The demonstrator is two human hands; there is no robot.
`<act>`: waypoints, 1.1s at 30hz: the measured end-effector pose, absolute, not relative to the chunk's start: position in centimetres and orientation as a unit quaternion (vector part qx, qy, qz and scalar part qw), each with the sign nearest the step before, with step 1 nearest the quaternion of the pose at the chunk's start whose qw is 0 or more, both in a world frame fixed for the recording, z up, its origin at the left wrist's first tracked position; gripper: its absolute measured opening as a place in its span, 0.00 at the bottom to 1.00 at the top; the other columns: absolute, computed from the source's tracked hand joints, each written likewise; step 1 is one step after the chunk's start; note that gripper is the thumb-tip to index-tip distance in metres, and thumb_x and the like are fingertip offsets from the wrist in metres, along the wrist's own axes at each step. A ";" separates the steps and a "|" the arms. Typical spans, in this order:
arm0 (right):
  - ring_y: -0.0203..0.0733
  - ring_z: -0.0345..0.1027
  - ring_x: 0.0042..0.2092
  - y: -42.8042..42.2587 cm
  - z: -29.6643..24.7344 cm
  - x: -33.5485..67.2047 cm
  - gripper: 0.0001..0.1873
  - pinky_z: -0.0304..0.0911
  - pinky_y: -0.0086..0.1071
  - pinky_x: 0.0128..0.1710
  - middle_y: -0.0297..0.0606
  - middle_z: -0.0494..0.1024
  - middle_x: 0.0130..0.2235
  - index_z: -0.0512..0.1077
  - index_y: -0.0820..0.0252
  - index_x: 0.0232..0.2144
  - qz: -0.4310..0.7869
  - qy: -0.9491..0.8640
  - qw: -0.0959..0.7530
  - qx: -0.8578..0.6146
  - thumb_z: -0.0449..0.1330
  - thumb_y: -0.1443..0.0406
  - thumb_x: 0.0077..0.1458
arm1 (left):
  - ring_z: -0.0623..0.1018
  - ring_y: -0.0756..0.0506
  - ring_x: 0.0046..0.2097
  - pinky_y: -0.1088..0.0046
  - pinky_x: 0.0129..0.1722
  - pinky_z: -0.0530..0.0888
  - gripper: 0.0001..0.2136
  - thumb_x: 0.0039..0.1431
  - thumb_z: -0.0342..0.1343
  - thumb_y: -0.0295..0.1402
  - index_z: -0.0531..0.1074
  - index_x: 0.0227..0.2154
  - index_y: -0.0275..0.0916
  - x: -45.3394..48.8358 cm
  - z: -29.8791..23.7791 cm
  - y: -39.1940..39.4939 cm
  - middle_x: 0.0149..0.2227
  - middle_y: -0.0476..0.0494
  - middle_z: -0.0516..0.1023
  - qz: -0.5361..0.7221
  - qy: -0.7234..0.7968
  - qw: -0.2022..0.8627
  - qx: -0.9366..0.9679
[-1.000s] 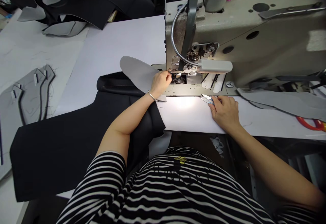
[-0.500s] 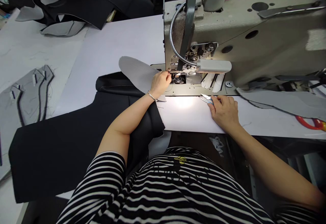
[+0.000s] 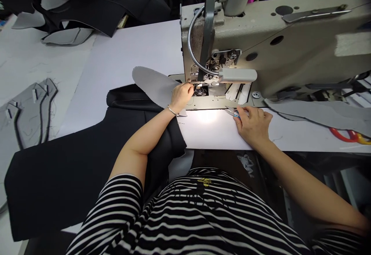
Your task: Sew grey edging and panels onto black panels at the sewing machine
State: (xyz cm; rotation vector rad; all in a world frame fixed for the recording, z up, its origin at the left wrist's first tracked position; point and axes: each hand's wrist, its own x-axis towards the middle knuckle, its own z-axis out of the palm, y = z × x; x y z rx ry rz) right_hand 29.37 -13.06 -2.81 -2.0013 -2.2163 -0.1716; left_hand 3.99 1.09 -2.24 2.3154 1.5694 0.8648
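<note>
My left hand [image 3: 181, 96] is at the needle area of the sewing machine [image 3: 255, 34], thumb and fingers pinched together. Whatever lies between those fingertips is too small to make out. Beneath this hand and forearm lie a grey fabric piece [image 3: 150, 83] and a large black panel [image 3: 72, 162] with a stitched fold. My right hand [image 3: 255, 125] rests at the front edge of the machine bed, fingers curled round a pair of thread snips [image 3: 231, 111]. The snips' blades point left and stand apart; most of the blue handle is hidden by the fingers.
Grey shaped pieces with dark edging [image 3: 43, 112] lie at the left. Dark fabric [image 3: 133, 0] is heaped at the back. To the right, a long grey piece [image 3: 319, 114] partly covers red-handled scissors [image 3: 344, 135]. A bobbin [image 3: 256, 95] sits on the machine bed.
The whole view has shifted slightly, with the machine a little further left in the picture. My hands keep nearly the same places; the right hand's fingers have moved slightly on the snips.
</note>
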 end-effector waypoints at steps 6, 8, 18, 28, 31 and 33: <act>0.49 0.64 0.44 -11.1 -1.6 24.6 0.20 0.59 0.41 0.43 0.48 0.72 0.42 0.70 0.64 0.50 0.091 -0.761 0.194 -0.612 0.47 0.61 0.62 | 0.74 0.47 0.31 0.72 0.33 0.65 0.11 0.61 0.52 0.27 0.72 0.23 0.37 4.0 -2.4 1.0 0.27 0.43 0.77 0.320 0.531 0.112 0.777; 0.45 0.66 0.40 -9.4 -2.0 22.8 0.16 0.62 0.39 0.41 0.45 0.72 0.38 0.71 0.64 0.45 0.188 -0.731 0.284 -0.592 0.51 0.63 0.59 | 0.74 0.47 0.30 0.73 0.33 0.64 0.11 0.60 0.52 0.27 0.71 0.22 0.37 4.1 -2.5 1.1 0.26 0.44 0.76 0.326 0.529 0.116 0.775; 0.29 0.58 0.17 -2.4 -3.1 16.4 0.08 0.47 0.22 0.15 0.24 0.65 0.18 0.66 0.59 0.33 0.572 -0.280 0.558 -0.533 0.62 0.69 0.49 | 0.74 0.46 0.31 0.72 0.34 0.64 0.11 0.60 0.54 0.29 0.72 0.23 0.38 3.9 -3.5 1.8 0.27 0.43 0.77 0.351 0.533 0.124 0.760; 0.25 0.57 0.19 0.7 -3.2 13.9 0.14 0.54 0.21 0.20 0.24 0.65 0.16 0.64 0.62 0.22 0.537 -0.229 0.567 -0.580 0.52 0.80 0.54 | 0.75 0.45 0.32 0.72 0.34 0.65 0.10 0.60 0.54 0.29 0.75 0.24 0.36 3.9 -3.8 2.3 0.29 0.40 0.79 0.327 0.540 0.111 0.767; 0.25 0.59 0.18 0.4 -3.9 13.8 0.12 0.57 0.21 0.20 0.23 0.66 0.17 0.65 0.62 0.23 0.525 -0.237 0.582 -0.573 0.52 0.78 0.55 | 0.76 0.45 0.32 0.71 0.35 0.66 0.11 0.60 0.53 0.31 0.74 0.23 0.36 3.9 -3.9 2.3 0.29 0.39 0.79 0.321 0.548 0.110 0.765; 0.26 0.60 0.18 0.5 -4.2 13.5 0.12 0.60 0.21 0.21 0.22 0.66 0.17 0.64 0.61 0.24 0.518 -0.225 0.595 -0.572 0.51 0.78 0.55 | 0.76 0.44 0.32 0.71 0.35 0.66 0.11 0.60 0.52 0.32 0.74 0.24 0.36 3.9 -3.9 2.3 0.29 0.39 0.79 0.314 0.554 0.113 0.763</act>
